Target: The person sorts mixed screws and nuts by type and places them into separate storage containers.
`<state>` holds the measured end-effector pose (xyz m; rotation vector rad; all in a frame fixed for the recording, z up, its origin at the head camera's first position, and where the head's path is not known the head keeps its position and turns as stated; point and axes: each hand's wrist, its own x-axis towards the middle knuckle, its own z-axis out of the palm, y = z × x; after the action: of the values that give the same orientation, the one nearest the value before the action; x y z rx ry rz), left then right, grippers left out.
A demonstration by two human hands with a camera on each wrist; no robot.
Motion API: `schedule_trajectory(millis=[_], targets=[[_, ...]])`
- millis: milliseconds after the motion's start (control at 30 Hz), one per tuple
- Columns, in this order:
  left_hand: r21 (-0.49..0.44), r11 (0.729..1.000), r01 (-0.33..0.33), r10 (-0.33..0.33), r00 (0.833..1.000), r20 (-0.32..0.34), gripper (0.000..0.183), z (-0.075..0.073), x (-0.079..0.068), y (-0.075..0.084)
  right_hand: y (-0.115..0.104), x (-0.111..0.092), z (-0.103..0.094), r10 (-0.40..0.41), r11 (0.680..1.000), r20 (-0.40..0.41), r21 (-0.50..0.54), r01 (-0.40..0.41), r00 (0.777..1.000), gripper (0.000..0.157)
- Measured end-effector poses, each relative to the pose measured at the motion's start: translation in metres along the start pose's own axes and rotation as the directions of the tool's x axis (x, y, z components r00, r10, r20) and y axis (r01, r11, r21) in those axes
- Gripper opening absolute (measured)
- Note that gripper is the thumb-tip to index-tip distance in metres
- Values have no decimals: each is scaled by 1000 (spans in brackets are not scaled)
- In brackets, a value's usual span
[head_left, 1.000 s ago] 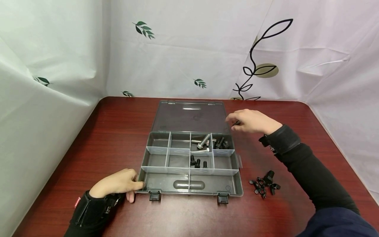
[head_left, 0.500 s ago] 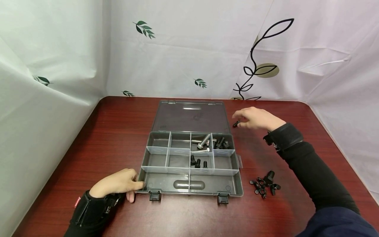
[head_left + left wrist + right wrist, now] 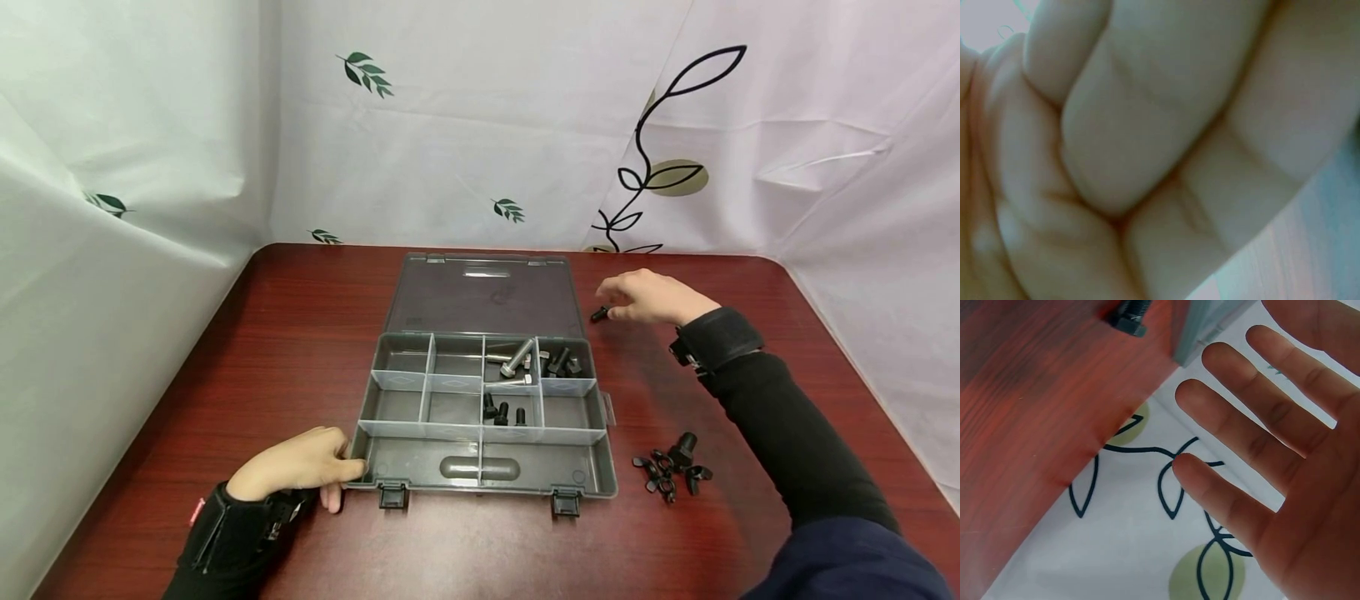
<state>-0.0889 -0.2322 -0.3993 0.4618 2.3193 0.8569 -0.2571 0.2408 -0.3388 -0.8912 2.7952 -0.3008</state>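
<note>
In the head view, my left hand (image 3: 303, 467) grips the left front corner of a grey compartment box (image 3: 360, 442), its thumb over the wall inside; the left wrist view shows the other fingers folded against the palm. My right hand (image 3: 652, 297) hovers by the lid's right edge, holding nothing. Its fingers (image 3: 1235, 419) are spread and relaxed in the right wrist view. A black bolt (image 3: 599, 314) lies on the table just under that hand, apart from the fingers in the right wrist view. Silver bolts (image 3: 516, 358) and black bolts (image 3: 501, 413) lie in the box.
The box's translucent lid (image 3: 483, 296) lies folded back behind it. More black bolts (image 3: 558, 362) fill the back right compartment. A small pile of black wing nuts (image 3: 662, 479) and a thick black bolt (image 3: 683, 450) sits right of the box. White cloth (image 3: 450, 150) hangs behind the table.
My right hand has drawn back to the right from the lid's edge, and the black bolt beneath it shows more fully on the table. The left hand stays put.
</note>
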Motion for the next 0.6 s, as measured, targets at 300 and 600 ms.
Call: schedule_trajectory(millis=[300, 600], targets=[[4, 1000, 5, -5, 1000, -3, 24, 0, 0, 0, 11, 10, 7, 12, 1000, 13, 20, -12, 1000, 36], [11, 1000, -4, 4, 1000, -5, 23, 0, 0, -1, 15, 21, 11, 33, 999, 36, -8, -32, 999, 36]])
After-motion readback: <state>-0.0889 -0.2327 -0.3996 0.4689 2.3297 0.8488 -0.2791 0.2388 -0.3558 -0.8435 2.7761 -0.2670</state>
